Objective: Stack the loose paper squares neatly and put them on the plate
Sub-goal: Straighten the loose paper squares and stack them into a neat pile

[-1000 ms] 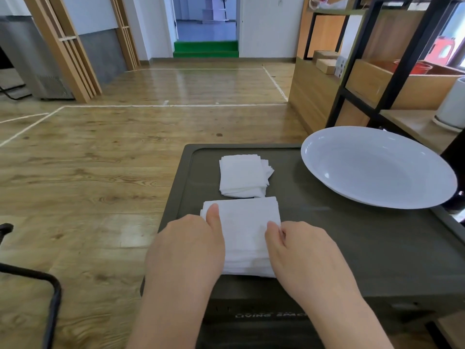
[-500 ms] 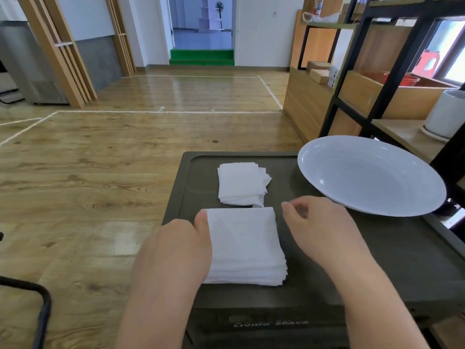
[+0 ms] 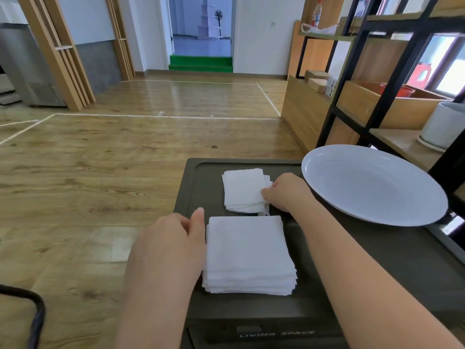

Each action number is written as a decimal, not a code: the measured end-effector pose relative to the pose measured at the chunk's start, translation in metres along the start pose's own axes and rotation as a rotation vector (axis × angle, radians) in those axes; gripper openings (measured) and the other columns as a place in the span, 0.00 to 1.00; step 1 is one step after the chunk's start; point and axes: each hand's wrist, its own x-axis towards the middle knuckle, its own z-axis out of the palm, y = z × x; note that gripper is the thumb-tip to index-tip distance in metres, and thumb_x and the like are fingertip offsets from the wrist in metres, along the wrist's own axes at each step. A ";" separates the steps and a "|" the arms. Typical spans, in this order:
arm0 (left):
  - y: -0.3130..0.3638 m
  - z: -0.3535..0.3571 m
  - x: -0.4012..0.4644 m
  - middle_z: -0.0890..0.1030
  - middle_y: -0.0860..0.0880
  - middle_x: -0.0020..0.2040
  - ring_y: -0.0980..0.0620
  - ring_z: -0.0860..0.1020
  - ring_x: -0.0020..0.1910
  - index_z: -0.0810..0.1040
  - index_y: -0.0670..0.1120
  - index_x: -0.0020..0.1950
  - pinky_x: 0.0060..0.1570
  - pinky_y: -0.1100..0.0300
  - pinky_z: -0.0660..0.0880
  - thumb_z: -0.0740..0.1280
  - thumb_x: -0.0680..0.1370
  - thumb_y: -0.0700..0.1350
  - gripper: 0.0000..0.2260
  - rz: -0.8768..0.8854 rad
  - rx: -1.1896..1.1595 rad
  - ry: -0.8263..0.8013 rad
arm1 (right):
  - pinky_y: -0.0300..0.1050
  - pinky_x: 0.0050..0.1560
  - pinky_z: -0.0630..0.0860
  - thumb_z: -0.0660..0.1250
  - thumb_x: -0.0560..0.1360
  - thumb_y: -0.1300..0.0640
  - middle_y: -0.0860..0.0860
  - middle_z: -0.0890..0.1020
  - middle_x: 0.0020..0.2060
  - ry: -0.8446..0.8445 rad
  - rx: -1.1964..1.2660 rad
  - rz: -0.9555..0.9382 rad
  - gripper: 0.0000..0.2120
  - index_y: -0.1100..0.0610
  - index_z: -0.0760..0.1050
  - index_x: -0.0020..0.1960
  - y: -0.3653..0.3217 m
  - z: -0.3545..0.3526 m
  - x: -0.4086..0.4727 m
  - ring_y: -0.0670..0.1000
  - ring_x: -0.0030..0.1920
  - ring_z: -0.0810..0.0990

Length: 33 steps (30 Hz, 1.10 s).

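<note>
Wood-plank flooring runs back to a doorway with a green step, and shelving stands at the right; nearest the camera sits a dark box lid (image 3: 352,260) serving as the work surface. On it, the white plate (image 3: 372,183) rests at the right, its far edge overhanging the lid, with nothing on it; the near stack of paper squares (image 3: 247,253) lies square and tidy at the front, the far stack (image 3: 242,190) just beyond it, its sheets slightly fanned at the right edge. Left hand (image 3: 167,250) lies flat against the near stack's left side, thumb pointing forward, fingers loose and gripping nothing; right hand (image 3: 286,192) reaches across to the far stack's right edge, fingertips pinching the lower corner of its sheets; its palm side is hidden, so how many sheets it holds cannot be told; both forearms are cut off by the bottom of the frame.
</note>
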 end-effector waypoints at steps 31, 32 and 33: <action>0.009 -0.008 -0.009 0.85 0.45 0.38 0.45 0.80 0.33 0.82 0.49 0.42 0.35 0.57 0.72 0.62 0.77 0.57 0.15 0.009 -0.801 -0.333 | 0.42 0.41 0.77 0.66 0.75 0.52 0.46 0.85 0.40 -0.210 0.933 -0.157 0.07 0.48 0.83 0.46 0.022 -0.028 -0.131 0.47 0.39 0.81; 0.008 -0.002 -0.007 0.84 0.44 0.38 0.47 0.77 0.32 0.82 0.47 0.42 0.35 0.57 0.70 0.62 0.78 0.55 0.15 -0.042 -0.839 -0.319 | 0.43 0.40 0.75 0.64 0.75 0.49 0.45 0.85 0.40 -0.232 0.916 -0.124 0.09 0.47 0.83 0.47 0.023 -0.025 -0.130 0.47 0.38 0.79; 0.007 0.004 -0.006 0.83 0.41 0.39 0.48 0.76 0.34 0.81 0.46 0.41 0.37 0.56 0.69 0.62 0.78 0.54 0.15 -0.090 -0.878 -0.310 | 0.42 0.39 0.73 0.63 0.75 0.46 0.45 0.84 0.39 -0.263 0.893 -0.116 0.11 0.48 0.83 0.48 0.025 -0.022 -0.129 0.47 0.36 0.77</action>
